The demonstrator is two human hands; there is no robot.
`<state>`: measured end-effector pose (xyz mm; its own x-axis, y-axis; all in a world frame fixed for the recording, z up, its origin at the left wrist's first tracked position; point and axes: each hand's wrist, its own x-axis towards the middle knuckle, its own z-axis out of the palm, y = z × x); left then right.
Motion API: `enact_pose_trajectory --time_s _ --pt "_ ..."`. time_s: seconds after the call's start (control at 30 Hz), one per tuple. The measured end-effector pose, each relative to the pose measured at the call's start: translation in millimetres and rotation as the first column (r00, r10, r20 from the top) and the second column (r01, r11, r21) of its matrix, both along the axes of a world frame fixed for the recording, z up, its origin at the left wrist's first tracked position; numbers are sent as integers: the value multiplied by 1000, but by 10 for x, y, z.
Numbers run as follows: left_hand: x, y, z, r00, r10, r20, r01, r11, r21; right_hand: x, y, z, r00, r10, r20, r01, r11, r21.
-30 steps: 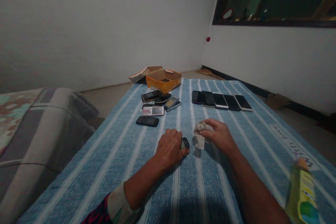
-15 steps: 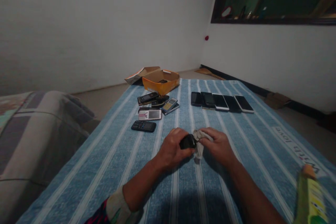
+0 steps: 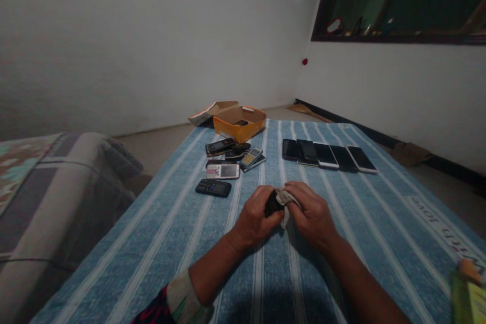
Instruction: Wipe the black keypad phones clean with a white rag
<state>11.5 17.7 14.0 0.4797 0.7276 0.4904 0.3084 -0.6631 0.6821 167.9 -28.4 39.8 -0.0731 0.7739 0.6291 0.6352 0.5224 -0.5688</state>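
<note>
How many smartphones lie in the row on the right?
5, in one row on the blue cloth, from left: black phone, black phone, white-edged phone, black phone, white-edged phone. More may lie hidden beneath.

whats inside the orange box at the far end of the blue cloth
A small dark object, perhaps a phone, lies inside the orange cardboard box. The box's near wall hides the inside just behind it, so anything lying there can't be seen.

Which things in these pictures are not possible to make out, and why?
Head view:
- Black phone: mostly hidden by the left hand, right hand and white cloth.
- Yellow-green container: cut off by the lower right corner, blurred.
- Dark object in the orange cardboard box: too small to identify.
</note>
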Motion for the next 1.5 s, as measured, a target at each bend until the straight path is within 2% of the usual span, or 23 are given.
enact_pose_trajectory --time_s 0.13,0.33,0.57,0.73,0.87,1.03,1.1,1.2,1.3,1.5 --pt "28 184 -7 999 27 22 -27 999 37 9 238 -6 999 14 47 -13 1000 -18" --pt "58 320 -100 998 4 62 -8 998 65 30 436 -144 998 9 56 -9 1000 10" --pt "14 289 -160 997 61 49 -64 995 74 1 390 -173 989 49 142 -47 999 -15" --pt "-19 243 -144 998 47 43 -50 997 64 11 346 -168 978 77 192 -75 997 -16" --pt "-35 219 -142 998 28 50 -31 998 60 67 327 -127 966 137 220 -133 991 -32" --pt "-41 246 -153 996 61 62 -65 996 54 124 323 -96 947 221 234 -213 975 -60" --pt "-44 257 -154 996 72 57 -75 996 57 118 336 -117 953 211 220 -205 978 -47" --pt "-50 259 -147 997 68 38 -70 996 57 85 362 -168 973 125 196 -130 991 11" --pt "-58 264 -133 998 59 26 -60 997 50 68 371 -193 969 67 240 -82 995 51" --pt "-73 311 -108 995 92 30 -93 995 38 100 355 -167 929 167 330 -175 985 -6"
